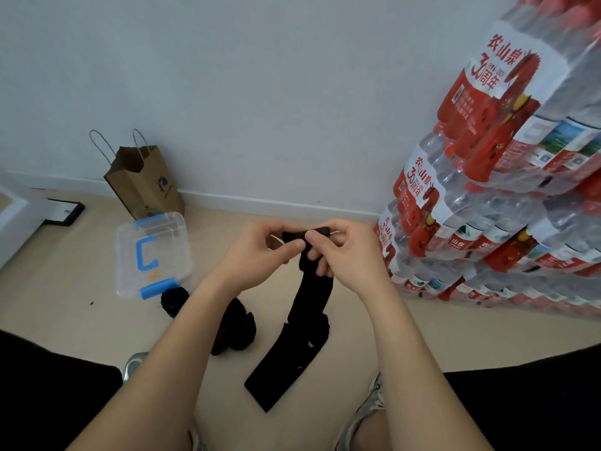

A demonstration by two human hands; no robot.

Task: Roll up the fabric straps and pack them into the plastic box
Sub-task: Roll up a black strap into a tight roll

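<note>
A long black fabric strap (292, 346) hangs from both my hands, its lower end lying on the floor. My left hand (257, 252) pinches the strap's top end with thumb and fingers. My right hand (341, 252) grips the same end from the right, fingers curled round the fabric. A black rolled strap (239, 327) lies on the floor below my left forearm, and another dark bundle (174, 299) sits just in front of the box. The clear plastic box (130, 281) with blue latches and handle stands on the floor at the left, its lid on.
A brown paper bag (143, 187) leans against the wall behind the box. Stacked shrink-wrapped packs of water bottles (487, 206) rise at the right. A black-framed flat object (65, 211) lies at far left. My shoes (374, 405) and knees show at the bottom.
</note>
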